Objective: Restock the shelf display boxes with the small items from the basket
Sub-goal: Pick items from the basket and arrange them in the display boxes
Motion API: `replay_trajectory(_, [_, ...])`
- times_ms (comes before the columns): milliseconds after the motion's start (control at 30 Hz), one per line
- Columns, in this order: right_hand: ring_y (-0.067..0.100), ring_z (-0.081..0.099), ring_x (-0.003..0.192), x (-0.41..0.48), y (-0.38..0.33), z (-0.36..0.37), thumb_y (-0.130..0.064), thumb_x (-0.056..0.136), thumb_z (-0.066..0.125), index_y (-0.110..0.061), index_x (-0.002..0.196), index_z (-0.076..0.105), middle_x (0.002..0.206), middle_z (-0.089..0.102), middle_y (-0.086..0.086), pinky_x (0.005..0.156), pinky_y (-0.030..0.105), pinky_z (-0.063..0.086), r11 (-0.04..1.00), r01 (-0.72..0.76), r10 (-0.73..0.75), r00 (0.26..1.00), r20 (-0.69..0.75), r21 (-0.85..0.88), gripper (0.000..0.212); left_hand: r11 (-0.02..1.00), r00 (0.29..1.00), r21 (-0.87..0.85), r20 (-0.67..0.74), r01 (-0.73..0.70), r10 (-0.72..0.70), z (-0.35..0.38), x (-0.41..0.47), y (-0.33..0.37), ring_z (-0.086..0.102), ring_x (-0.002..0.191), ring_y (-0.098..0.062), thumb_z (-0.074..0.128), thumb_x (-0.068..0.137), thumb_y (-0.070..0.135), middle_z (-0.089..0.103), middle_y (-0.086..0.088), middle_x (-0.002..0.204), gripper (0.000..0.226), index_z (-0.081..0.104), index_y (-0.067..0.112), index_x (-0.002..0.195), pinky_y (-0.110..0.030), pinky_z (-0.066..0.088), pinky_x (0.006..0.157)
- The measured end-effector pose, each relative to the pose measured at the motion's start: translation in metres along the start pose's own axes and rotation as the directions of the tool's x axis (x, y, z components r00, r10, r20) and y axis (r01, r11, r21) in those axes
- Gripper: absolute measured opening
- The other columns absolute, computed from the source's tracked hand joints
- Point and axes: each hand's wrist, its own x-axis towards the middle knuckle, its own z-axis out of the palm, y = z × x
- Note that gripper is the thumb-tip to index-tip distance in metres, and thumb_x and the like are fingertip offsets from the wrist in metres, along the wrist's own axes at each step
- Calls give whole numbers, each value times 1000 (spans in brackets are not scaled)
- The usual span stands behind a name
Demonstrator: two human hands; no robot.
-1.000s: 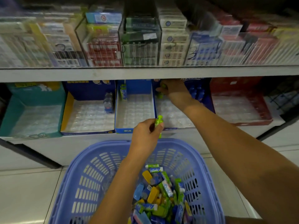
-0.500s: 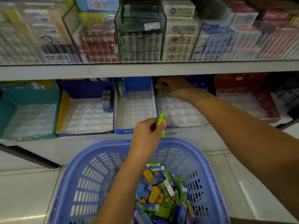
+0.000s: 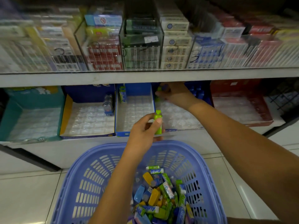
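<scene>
A purple basket [image 3: 97, 168] sits on the floor below me, holding several small green, blue and yellow items [image 3: 163, 196]. My left hand [image 3: 144, 128] holds a small green bottle [image 3: 158, 122] upright above the basket's far rim, in front of the shelf edge. My right hand [image 3: 174, 93] reaches into the back of a blue display box [image 3: 179, 117] on the lower shelf and grips a small green item [image 3: 159, 89] at its back left corner. Beside it stands another blue display box [image 3: 134, 110] with one green carton [image 3: 122, 96] at its back left.
Left of these are a yellow-sided blue box [image 3: 87, 118] with a small bottle and a teal box [image 3: 30, 117]. A red box [image 3: 239, 109] is on the right. The upper shelf [image 3: 145, 75] holds clear cases of stacked packs. White floor tiles surround the basket.
My left hand has lifted the green bottle slightly higher toward the shelf. My right hand stays at the back of the blue box with its green item.
</scene>
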Motion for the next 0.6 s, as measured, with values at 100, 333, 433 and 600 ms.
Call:
replay_trajectory(100, [16, 65, 68, -33, -9, -11, -22, 91, 60, -3, 99, 65, 80, 66, 7, 70, 34, 58, 980, -23, 31, 999, -40, 196, 21, 999, 1000, -32, 15, -12, 12, 0, -2, 3, 69, 89, -18, 57, 94, 15, 69, -7, 96, 19, 62, 24, 110, -24, 57, 72])
replay_trajectory(333, [13, 70, 78, -94, -15, -37, -27, 80, 71, -24, 102, 71, 87, 73, -1, 68, 15, 54, 883, -47, -103, 951, 290, 468, 22, 972, 984, 195, -89, -134, 154, 10, -10, 10, 64, 99, -10, 72, 83, 10, 68, 1, 107, 35, 61, 14, 116, -23, 54, 85])
replay_trajectory(433, [15, 70, 81, -97, -16, -39, -22, 78, 73, -22, 103, 71, 94, 72, 1, 70, 17, 54, 874, -23, -129, 952, 277, 485, 25, 953, 966, 225, -113, -203, 232, 16, -14, 15, 66, 96, -9, 75, 80, 13, 70, 6, 101, 29, 65, 21, 105, -25, 55, 85])
replay_trajectory(600, [11, 69, 76, -97, -12, -41, -14, 77, 75, -16, 98, 71, 87, 72, 2, 69, 18, 55, 865, 21, -111, 982, 151, 501, 21, 943, 961, 240, -94, -230, 259, 23, -10, 15, 63, 102, -6, 68, 86, 11, 66, 3, 117, 40, 58, 16, 125, -23, 52, 92])
